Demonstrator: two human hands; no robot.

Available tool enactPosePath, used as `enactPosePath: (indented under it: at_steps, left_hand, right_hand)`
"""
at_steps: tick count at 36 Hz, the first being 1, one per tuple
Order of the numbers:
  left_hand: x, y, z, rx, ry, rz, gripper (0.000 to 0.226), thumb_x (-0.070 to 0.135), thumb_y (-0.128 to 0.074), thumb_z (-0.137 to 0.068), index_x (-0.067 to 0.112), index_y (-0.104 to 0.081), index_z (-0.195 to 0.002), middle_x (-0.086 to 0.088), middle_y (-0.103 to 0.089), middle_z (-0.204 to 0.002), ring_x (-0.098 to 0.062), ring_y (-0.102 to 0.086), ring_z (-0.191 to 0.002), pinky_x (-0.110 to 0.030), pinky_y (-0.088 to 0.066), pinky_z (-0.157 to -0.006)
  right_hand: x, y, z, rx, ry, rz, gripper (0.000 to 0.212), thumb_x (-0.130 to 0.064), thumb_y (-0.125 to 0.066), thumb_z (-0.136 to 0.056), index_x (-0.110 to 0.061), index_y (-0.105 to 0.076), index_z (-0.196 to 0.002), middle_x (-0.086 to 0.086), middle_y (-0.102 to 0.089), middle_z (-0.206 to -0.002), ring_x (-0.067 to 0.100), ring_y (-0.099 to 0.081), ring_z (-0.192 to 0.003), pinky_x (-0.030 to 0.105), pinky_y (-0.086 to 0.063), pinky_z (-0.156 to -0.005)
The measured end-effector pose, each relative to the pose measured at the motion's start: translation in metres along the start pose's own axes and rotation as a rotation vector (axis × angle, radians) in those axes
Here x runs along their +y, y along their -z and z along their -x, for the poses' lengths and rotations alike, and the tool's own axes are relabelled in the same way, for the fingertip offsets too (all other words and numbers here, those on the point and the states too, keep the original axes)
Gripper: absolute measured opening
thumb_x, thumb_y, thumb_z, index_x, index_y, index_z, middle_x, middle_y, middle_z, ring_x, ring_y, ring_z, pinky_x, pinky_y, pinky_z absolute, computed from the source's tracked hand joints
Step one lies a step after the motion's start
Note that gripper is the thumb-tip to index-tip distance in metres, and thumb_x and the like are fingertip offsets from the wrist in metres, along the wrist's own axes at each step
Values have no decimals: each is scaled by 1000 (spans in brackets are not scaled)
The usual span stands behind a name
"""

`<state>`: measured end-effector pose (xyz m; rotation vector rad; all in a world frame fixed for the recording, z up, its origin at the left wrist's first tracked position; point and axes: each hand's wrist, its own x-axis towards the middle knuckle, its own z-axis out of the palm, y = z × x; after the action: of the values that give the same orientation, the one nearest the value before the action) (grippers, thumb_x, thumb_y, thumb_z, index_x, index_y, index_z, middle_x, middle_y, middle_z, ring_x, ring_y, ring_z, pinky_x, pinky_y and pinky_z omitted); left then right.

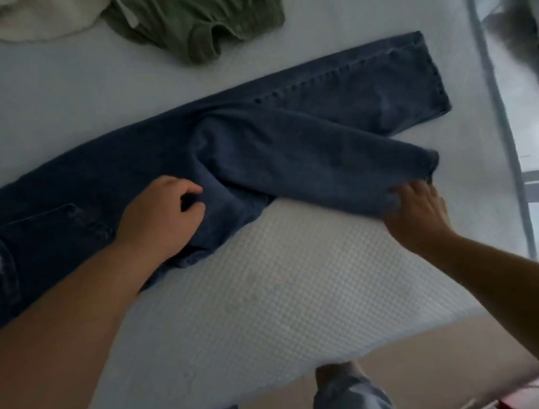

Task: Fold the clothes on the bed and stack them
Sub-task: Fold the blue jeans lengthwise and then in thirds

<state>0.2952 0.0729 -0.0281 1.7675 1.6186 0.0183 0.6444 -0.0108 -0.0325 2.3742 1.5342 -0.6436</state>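
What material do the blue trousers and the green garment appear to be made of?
The blue trousers look like denim: faded matte blue cloth, visible stitched seams, a patch pocket. The green garment seems a soft ribbed knit, perhaps cotton, judging by its fine parallel lines and limp folds.

White mattress fills the view, beige floor below its edge, pale metal frame at right, dim cool light.
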Motion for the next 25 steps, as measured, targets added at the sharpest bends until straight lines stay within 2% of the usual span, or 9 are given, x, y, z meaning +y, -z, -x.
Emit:
enactPosePath:
  at_steps: [5,8,10,11,13,16,21,23,25]
  left_hand:
    - [68,-43,-40,41,-46,-53,28,23,-59,-87,16,-64,-113,-3,-53,-124,-22,-51,-111,-34,-40,-90]
    - [119,-76,-68,72,-79,-69,33,22,-59,-86,15,-62,-118,-7,-53,-127,-25,-48,-116,-34,-37,-96]
    - [153,-95,-87,76,-113,-84,38,23,-59,-86,15,-59,-123,-7,-53,-129,-26,-46,-119,-35,-36,-99]
    - [168,-103,-97,70,-133,-97,40,23,-58,-86,15,-57,-125,-7,-52,-131,-26,-46,-120,-36,-35,-100]
    - [197,-119,-115,43,-177,-131,44,25,-57,-86,16,-54,-129,-5,-52,-133,-25,-44,-123,-37,-34,-103]
    - [237,-137,-138,-30,-272,-240,48,32,-56,-86,23,-50,-133,0,-50,-136,-22,-42,-125,-37,-30,-104]
    - [296,-146,-164,-474,-192,-124,41,49,-61,-81,33,-57,-119,12,-58,-111,-10,-53,-103,-23,-37,-81]
    - [314,-143,-171,-566,-138,-62,32,48,-60,-82,29,-63,-108,9,-58,-108,-12,-52,-101,-22,-37,-74]
    - [323,-139,-178,-630,-84,108,22,39,-59,-86,23,-65,-99,7,-61,-106,-11,-54,-101,-20,-37,-77]
  right_hand:
    - [50,0,-64,69,-331,-231,55,-27,-47,-89,-2,-33,-136,21,-37,-136,36,-32,-125,44,-24,-106]
    - [78,-7,-89,4,-401,-280,55,-34,-48,-89,1,-40,-131,21,-43,-132,35,-36,-123,40,-25,-105]
    - [90,-6,-101,-20,-445,-446,45,-34,-54,-85,-4,-52,-119,17,-57,-115,31,-53,-102,34,-43,-85]
    - [95,-5,-106,-35,-446,-561,34,-32,-58,-82,-9,-57,-107,12,-62,-99,27,-57,-86,30,-44,-70]
    - [103,-4,-113,-82,-355,-646,13,-29,-63,-80,-19,-56,-84,1,-59,-74,19,-55,-67,25,-38,-59]
    - [113,0,-115,-64,-217,-790,15,-23,-65,-80,-24,-51,-73,-8,-56,-70,8,-52,-64,25,-38,-56]
    - [122,25,-113,-64,86,-1107,21,-16,-58,-81,-37,-59,-81,-14,-64,-76,8,-60,-78,30,-49,-73]
    - [124,39,-115,-92,221,-1210,34,-15,-55,-80,-46,-60,-94,-20,-67,-88,4,-62,-91,28,-49,-84]
    - [125,52,-121,-84,323,-1277,42,-11,-54,-81,-45,-58,-105,-25,-66,-97,0,-59,-101,23,-46,-92]
